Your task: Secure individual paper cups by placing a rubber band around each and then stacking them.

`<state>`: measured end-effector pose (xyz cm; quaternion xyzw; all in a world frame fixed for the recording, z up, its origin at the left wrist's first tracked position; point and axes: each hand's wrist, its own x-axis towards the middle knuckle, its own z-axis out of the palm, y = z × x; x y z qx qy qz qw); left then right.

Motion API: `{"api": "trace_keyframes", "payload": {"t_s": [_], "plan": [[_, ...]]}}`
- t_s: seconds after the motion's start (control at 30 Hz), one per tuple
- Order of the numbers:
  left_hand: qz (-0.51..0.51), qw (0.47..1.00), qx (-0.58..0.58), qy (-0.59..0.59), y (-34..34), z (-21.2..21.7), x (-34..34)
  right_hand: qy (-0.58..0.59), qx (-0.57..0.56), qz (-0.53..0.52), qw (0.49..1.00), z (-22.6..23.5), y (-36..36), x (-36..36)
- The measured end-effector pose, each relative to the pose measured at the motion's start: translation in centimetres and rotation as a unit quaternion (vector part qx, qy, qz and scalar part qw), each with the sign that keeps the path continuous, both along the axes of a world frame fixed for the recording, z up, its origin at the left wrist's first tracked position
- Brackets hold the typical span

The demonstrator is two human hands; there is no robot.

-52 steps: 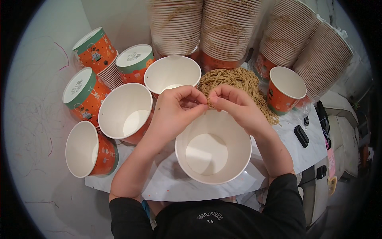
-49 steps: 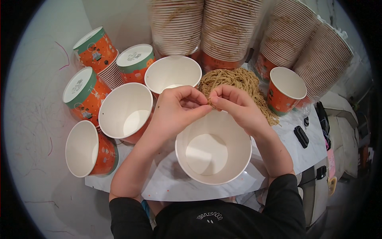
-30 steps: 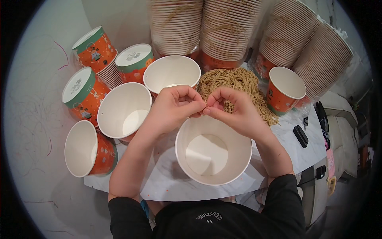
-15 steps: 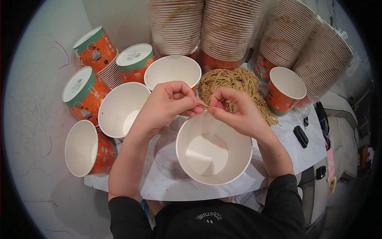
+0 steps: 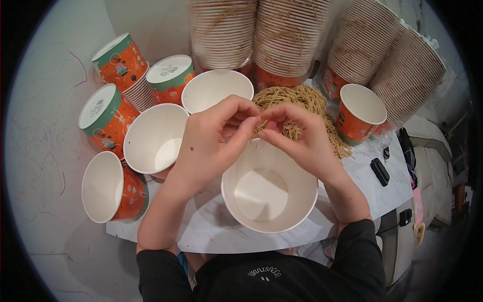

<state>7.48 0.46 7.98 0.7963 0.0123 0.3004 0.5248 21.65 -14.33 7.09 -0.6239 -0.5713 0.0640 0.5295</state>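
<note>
An open paper bucket (image 5: 298, 194) stands in front of me with its white inside facing up. Over its far rim my two hands meet, fingertips almost touching. My left hand (image 5: 211, 141) pinches thumb against fingers, and my right hand (image 5: 302, 138) does the same from the other side. Between them a thin tan cord is mostly hidden by the fingers; a bit of it shows at the bucket's rim. Just behind the hands lies a heap of tan cords (image 5: 297, 95), partly covered by my right hand.
Several orange and green paper buckets (image 5: 103, 187) stand or lie at the left, beside the wall. Tall bagged stacks of buckets (image 5: 292, 40) line the back. At the right are a single upright bucket (image 5: 352, 118) and a small black object (image 5: 380, 172) on the marbled table (image 5: 221, 241).
My left hand has turned and moved slightly up and right, closer to the right fingertips. The cord between the fingers is now more covered. The bucket has barely shifted.
</note>
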Motion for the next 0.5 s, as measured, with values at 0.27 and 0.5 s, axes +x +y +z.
{"api": "trace_keyframes", "payload": {"t_s": [0.27, 0.5], "plan": [[0.058, 0.979, 0.080, -0.179, -1.6, -0.2, 0.0, -0.005, 0.032, -0.003, 0.999, 0.1, 0.2, -0.9], [0.060, 0.977, 0.067, -0.191, -1.8, -0.1, -0.4, 0.069, 0.064, 0.023, 0.995, 0.3, -0.1, -1.5]]}}
